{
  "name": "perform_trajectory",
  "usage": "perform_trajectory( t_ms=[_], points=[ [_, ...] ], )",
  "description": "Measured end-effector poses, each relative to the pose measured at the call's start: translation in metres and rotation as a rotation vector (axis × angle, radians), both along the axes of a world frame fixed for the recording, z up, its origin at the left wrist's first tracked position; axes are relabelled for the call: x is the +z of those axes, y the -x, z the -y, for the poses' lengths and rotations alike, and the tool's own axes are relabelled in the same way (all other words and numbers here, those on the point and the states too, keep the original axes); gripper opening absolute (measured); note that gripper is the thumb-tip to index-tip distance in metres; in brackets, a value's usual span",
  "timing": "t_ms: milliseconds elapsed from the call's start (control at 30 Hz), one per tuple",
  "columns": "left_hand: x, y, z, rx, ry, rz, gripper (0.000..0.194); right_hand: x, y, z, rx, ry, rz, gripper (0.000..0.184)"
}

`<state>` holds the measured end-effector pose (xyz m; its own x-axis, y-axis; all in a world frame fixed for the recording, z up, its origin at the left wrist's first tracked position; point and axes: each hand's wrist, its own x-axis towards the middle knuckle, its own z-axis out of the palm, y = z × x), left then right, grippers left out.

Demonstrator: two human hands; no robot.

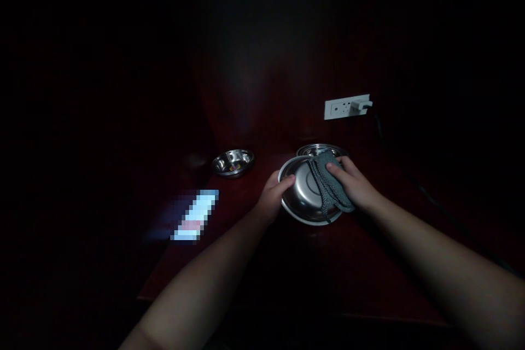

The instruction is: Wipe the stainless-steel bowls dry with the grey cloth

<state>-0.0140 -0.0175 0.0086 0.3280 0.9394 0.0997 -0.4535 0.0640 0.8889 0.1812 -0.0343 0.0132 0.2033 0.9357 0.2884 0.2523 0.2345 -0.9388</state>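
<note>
A shiny steel bowl (pixel 301 188) is held up over the dark red table, its rounded outer base turned toward me. My left hand (pixel 274 195) grips the bowl's left rim, thumb lying on the outside. My right hand (pixel 353 179) is closed on a folded grey-green cloth (pixel 333 183), which is pressed against the right side of the bowl. Behind the held bowl, more steel bowlware (pixel 320 149) rests on the table, partly covered by the bowl and cloth. Another steel bowl (pixel 233 164), open side up, stands farther left.
The red table (pixel 246 191) has its front edge near my forearms. A lit, pixelated phone-like screen (pixel 196 217) lies at the left. On the back wall is a white socket (pixel 346 106) with a plug, and a dark cable trails down the right side. Surroundings are very dark.
</note>
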Motion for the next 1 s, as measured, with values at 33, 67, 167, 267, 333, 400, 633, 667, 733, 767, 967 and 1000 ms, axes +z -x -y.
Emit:
perform_trajectory(
  t_ms=[33,67,167,267,333,400,633,667,733,767,967,1000],
  points=[
    [0.001,0.000,0.000,0.010,0.009,0.014,0.041,0.000,0.001,0.000,-0.019,0.001,-0.001,0.036],
    [0.002,0.000,0.000,0.021,0.021,0.030,0.041,0.000,0.001,0.000,-0.041,0.000,0.000,0.036],
    [0.004,0.001,0.001,0.009,0.046,0.083,0.041,0.001,0.000,-0.002,-0.133,-0.021,0.000,0.039],
    [0.004,0.003,0.005,-0.123,0.042,0.106,0.037,0.002,-0.003,-0.003,-0.262,-0.036,0.008,0.045],
    [0.000,0.004,0.009,-0.257,0.034,0.062,0.038,0.003,-0.005,-0.004,-0.330,-0.043,0.006,0.048],
    [-0.004,0.004,0.013,-0.355,0.019,-0.022,0.045,0.004,-0.007,-0.005,-0.350,-0.059,-0.009,0.049],
    [-0.003,0.002,0.016,-0.264,-0.062,-0.078,0.050,-0.002,-0.003,-0.006,-0.280,-0.042,-0.026,0.048],
    [-0.001,0.003,0.015,-0.251,-0.063,-0.080,0.050,-0.002,-0.003,-0.006,-0.272,-0.040,-0.018,0.048],
    [0.001,0.003,0.013,-0.232,-0.054,-0.084,0.052,-0.003,-0.003,-0.006,-0.261,-0.035,0.000,0.048],
    [0.001,0.003,0.013,-0.224,-0.048,-0.086,0.052,-0.003,-0.003,-0.006,-0.257,-0.035,0.009,0.048],
    [0.001,0.001,0.013,-0.228,-0.062,-0.088,0.054,-0.002,-0.005,-0.005,-0.249,-0.022,-0.007,0.043],
    [0.001,0.000,0.013,-0.223,-0.064,-0.084,0.054,-0.001,-0.005,-0.005,-0.235,-0.022,-0.019,0.042]
  ],
)
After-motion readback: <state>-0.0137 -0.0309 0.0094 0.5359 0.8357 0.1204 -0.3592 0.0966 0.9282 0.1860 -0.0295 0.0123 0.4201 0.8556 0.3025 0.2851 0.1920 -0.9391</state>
